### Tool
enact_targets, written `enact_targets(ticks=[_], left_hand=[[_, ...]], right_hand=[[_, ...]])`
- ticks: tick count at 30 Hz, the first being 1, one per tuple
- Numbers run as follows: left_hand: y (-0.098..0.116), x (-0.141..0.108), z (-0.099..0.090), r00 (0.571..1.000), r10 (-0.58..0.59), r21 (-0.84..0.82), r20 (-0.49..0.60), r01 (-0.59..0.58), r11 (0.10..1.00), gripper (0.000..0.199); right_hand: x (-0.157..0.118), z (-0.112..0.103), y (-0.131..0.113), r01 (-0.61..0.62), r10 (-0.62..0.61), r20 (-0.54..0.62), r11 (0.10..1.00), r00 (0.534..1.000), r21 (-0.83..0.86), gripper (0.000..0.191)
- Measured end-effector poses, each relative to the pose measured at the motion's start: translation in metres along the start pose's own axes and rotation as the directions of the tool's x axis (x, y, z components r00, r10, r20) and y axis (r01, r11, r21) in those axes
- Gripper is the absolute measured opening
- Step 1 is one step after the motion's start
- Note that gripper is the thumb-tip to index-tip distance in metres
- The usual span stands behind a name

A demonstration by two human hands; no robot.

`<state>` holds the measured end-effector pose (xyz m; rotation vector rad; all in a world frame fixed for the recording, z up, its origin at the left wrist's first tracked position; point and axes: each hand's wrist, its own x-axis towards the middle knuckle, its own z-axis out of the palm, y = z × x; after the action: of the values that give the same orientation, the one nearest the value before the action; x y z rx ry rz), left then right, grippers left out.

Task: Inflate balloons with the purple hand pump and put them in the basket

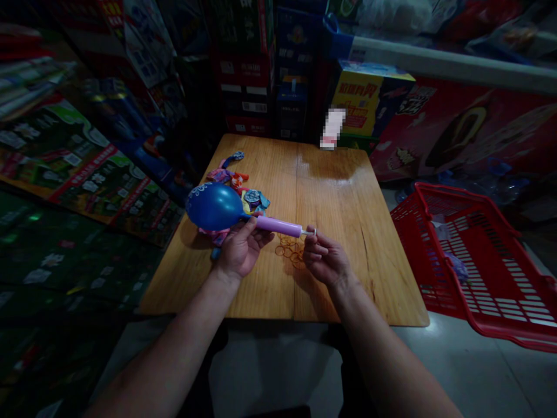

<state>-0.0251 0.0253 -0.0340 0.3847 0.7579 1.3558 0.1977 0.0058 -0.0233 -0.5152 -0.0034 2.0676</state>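
A purple balloon pump (279, 226) is held level above the table, with a partly inflated blue balloon (214, 206) on its left end. My left hand (243, 249) is closed around that end, its thumb by the balloon's neck. At the other end, the fingers of my right hand (324, 255) grip the pump's white handle, and a short length of the rod shows. Several orange rubber bands (289, 249) lie on the table between my hands. Behind the blue balloon is a pile of limp, colourful balloons (255, 200), partly hidden by it.
The wooden table (331, 203) has stacked boxes (248, 87) behind it and green cartons (56, 261) along its left. To the right, a red shopping basket (478, 261) stands close to the table edge. A yellow and blue box (361, 98) is at the back right.
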Motion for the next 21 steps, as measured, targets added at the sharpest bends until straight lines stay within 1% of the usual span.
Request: enact_targets(ticks=[3,5,6,10,13,15,17,19,21], left_hand=[[0.013,0.005,-0.004,0.998,0.065,-0.007,-0.015,-0.065,0.998,0.024],[0.015,0.004,-0.005,0.994,0.107,0.000,-0.015,-0.107,0.994,0.027],[0.013,0.002,-0.005,0.994,0.106,0.005,-0.005,-0.106,0.994,0.028],[-0.006,-0.007,-0.001,0.999,-0.001,0.018,0.046,0.001,1.000,0.027],[-0.014,-0.010,0.003,0.999,-0.024,0.019,0.048,0.023,1.000,0.026],[-0.012,-0.009,0.004,0.999,-0.022,0.016,0.041,0.021,1.000,0.025],[-0.004,-0.005,0.003,1.000,-0.004,0.007,0.029,0.003,1.000,0.023],[0.005,-0.001,0.001,0.999,0.047,0.000,0.006,-0.047,0.999,0.023],[0.011,0.000,-0.001,0.994,0.107,0.002,-0.008,-0.107,0.994,0.025]], right_hand=[[-0.005,-0.001,-0.015,0.070,-0.070,0.047,0.997,0.996,0.013,0.014],[-0.006,-0.003,-0.016,0.098,-0.100,0.068,0.995,0.993,0.027,0.014],[-0.005,-0.004,-0.013,0.090,-0.091,0.066,0.996,0.994,0.024,0.014],[0.002,-0.005,0.009,0.005,-0.005,0.020,1.000,1.000,0.001,0.012],[0.004,-0.003,0.014,0.009,-0.009,0.015,1.000,1.000,0.010,0.012],[0.001,-0.001,0.007,0.012,-0.012,0.011,1.000,1.000,0.003,0.011],[-0.004,0.001,-0.004,0.013,-0.013,0.009,1.000,1.000,-0.010,0.012],[-0.009,0.001,-0.014,0.045,-0.045,0.017,0.999,0.999,-0.008,0.013],[-0.011,0.000,-0.018,0.093,-0.093,0.025,0.996,0.995,0.008,0.013]])
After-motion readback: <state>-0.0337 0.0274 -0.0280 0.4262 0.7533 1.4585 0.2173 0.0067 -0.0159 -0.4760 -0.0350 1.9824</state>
